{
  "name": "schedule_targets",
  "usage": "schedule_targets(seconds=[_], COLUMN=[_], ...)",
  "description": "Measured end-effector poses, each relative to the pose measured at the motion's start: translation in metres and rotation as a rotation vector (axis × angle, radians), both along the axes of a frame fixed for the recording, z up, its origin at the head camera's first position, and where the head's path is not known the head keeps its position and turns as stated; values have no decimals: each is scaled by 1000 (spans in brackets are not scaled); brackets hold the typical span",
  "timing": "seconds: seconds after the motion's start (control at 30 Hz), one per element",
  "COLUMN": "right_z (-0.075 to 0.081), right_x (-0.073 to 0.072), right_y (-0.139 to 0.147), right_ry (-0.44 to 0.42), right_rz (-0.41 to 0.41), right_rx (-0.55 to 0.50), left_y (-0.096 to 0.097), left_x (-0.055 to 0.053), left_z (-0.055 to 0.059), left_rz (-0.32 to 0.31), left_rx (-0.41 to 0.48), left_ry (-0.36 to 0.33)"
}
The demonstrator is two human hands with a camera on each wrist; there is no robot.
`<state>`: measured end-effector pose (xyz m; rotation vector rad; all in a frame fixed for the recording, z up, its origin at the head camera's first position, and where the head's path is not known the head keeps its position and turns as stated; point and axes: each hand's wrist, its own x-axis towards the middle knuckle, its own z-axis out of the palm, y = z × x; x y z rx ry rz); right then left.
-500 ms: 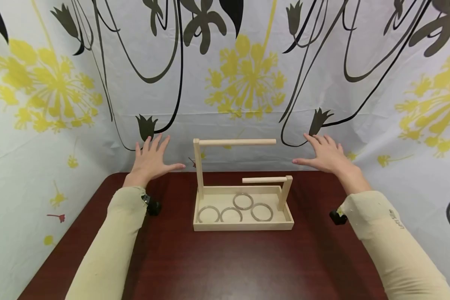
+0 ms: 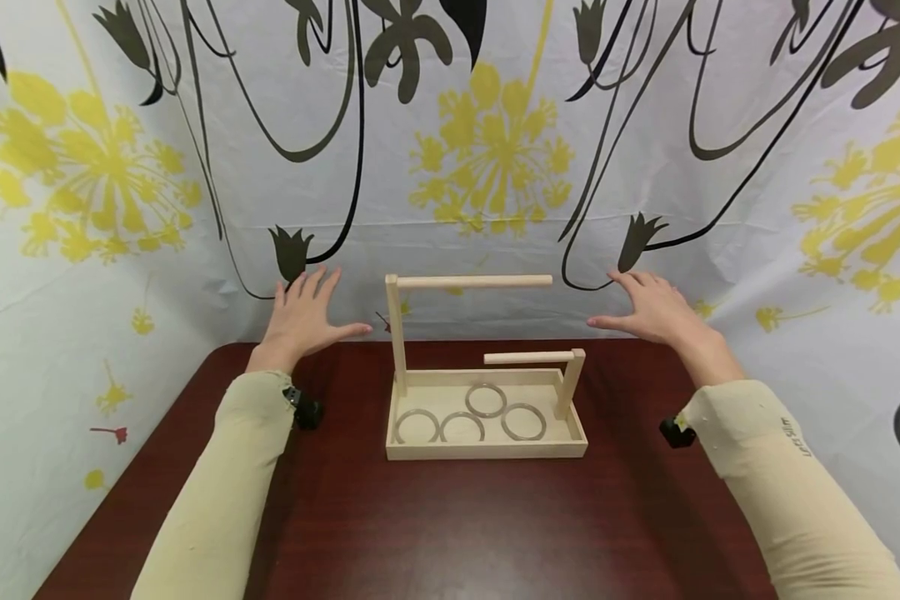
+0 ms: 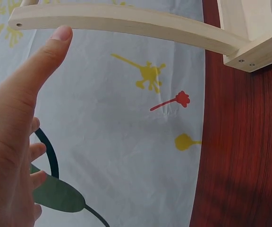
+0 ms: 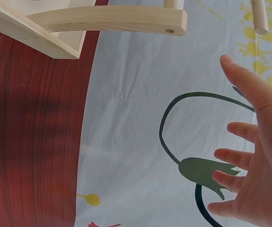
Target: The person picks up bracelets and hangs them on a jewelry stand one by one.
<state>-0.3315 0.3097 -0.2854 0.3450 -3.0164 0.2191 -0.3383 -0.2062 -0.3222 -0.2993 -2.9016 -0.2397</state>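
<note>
A pale wooden tray (image 2: 487, 451) stands on the table between my hands. From its left end rises a tall post (image 2: 396, 333) with a long dowel (image 2: 476, 282) pointing right. A shorter post (image 2: 571, 385) at the right end carries a short dowel (image 2: 528, 358) pointing left. Several greyish rings (image 2: 523, 422) lie flat in the tray. To the left of the tray my left hand (image 2: 300, 321) is held up with its fingers spread, touching nothing. My right hand (image 2: 656, 310) is raised likewise on the right, thumb toward the tray, holding nothing.
The dark red table (image 2: 435, 525) reaches back to a white printed curtain (image 2: 480, 192), which also hangs on both sides. A small black device (image 2: 307, 412) sits at the left wrist and another (image 2: 677, 432) at the right wrist.
The head view has shifted very slightly, so the scene sits a little higher. Both hands keep their spread pose, and the rings have not moved.
</note>
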Motion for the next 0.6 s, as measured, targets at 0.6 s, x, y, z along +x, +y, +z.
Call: schedule_targets(seconds=[0.6], right_z=[-2], right_x=[2], right_y=[1], right_ry=[-20], right_rz=[30], right_rx=[-36], left_y=[1], left_x=[2], left_z=[0], left_rz=[-3], left_rx=[30], left_ry=[0])
